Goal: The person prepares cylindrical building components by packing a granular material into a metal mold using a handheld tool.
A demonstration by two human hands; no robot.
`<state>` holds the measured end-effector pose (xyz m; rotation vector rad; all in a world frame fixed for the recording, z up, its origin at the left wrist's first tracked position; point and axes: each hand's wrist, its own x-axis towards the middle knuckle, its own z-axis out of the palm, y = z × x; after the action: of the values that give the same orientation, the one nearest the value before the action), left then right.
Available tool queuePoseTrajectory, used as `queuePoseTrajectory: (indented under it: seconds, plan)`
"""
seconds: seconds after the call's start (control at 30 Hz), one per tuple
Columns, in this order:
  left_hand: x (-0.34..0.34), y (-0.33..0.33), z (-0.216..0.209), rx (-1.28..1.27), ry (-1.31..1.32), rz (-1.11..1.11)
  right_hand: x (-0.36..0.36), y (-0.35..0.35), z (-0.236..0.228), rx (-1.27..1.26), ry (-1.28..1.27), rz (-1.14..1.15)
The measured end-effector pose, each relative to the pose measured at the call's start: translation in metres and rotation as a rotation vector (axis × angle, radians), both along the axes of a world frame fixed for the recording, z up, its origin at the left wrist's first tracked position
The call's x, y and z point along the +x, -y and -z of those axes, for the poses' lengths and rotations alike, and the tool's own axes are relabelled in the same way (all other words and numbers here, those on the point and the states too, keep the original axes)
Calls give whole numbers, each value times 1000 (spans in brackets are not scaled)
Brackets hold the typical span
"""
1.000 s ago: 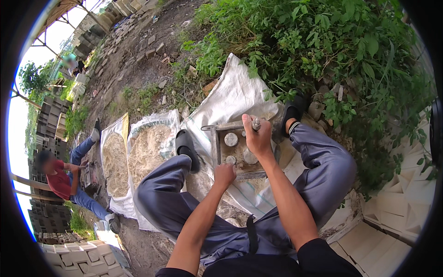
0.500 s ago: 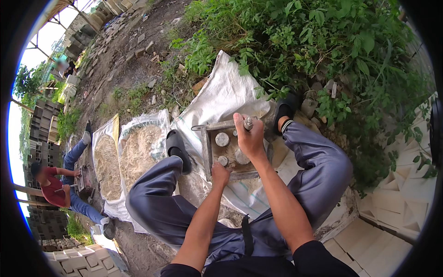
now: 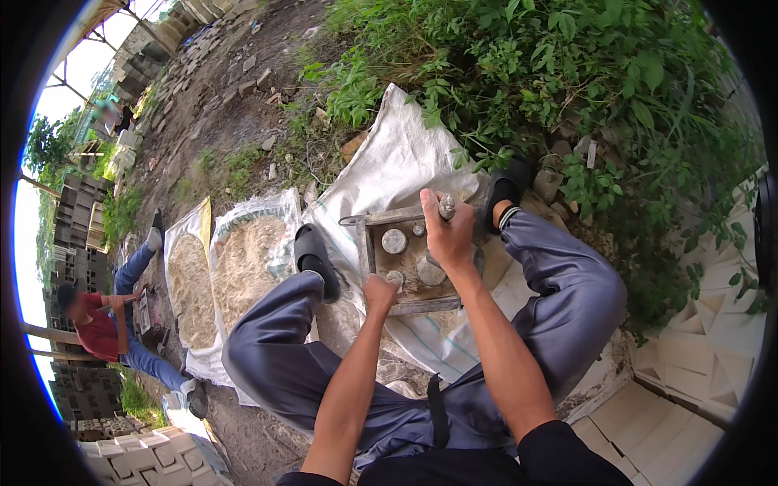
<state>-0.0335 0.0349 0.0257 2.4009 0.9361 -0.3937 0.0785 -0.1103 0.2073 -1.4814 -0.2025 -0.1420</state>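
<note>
Between my feet sits a shallow square frame [image 3: 366, 253], grey and dusty, with a wire loop at its far left corner. Inside stand a pale round block [image 3: 395, 241], a larger round block [image 3: 429, 274] partly behind my right hand, and a small round knob [image 3: 419, 230]. My right hand [image 3: 450, 236] is wrapped round an upright metal rod [image 3: 446, 207]; its lower end is hidden by the hand. At the near left corner, my left hand [image 3: 379, 293] is closed against a small round-topped peg [image 3: 395, 277]. Its fingers hide whatever they grip.
A white woven sack [image 3: 397, 154] lies under the frame. To the left, two opened sacks hold pale powder [image 3: 251, 255]. A co-worker in a red top [image 3: 97, 332] sits farther left. Leafy plants [image 3: 567, 105] grow beyond, and pale blocks [image 3: 648, 429] are stacked at near right.
My right hand and the rod have shifted slightly up and right. My left hand has slid a little away from me beside the peg. The co-worker's hands have come together.
</note>
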Motion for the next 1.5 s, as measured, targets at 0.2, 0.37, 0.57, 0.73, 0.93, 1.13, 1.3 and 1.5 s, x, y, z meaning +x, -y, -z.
queuePoseTrajectory:
  seconds: [0.2, 0.37, 0.57, 0.73, 0.93, 1.13, 1.3, 1.5]
  plan:
    - [7, 26, -9, 37, 416, 433, 0, 2, 0, -19, 25, 7]
    - [-26, 51, -7, 224, 239, 720, 1, 2, 1, -19, 24, -1]
    - [-41, 76, -4, 150, 117, 765, 2, 3, -1, -38, 17, 15]
    - [-30, 73, -4, 37, -62, 665, 1, 0, -1, -21, 2, -24]
    - [-9, 91, -19, 131, -340, 730, 6, 7, 7, -15, -91, -11]
    - [-39, 54, -18, -4, 301, 615, 10, 11, 7, -4, -83, 36]
    - [-48, 29, -3, 356, 395, 297, 6, 5, 4, -8, -96, 21]
    - [-59, 32, 7, 407, 244, 513, 8, 3, 12, 28, -34, 30]
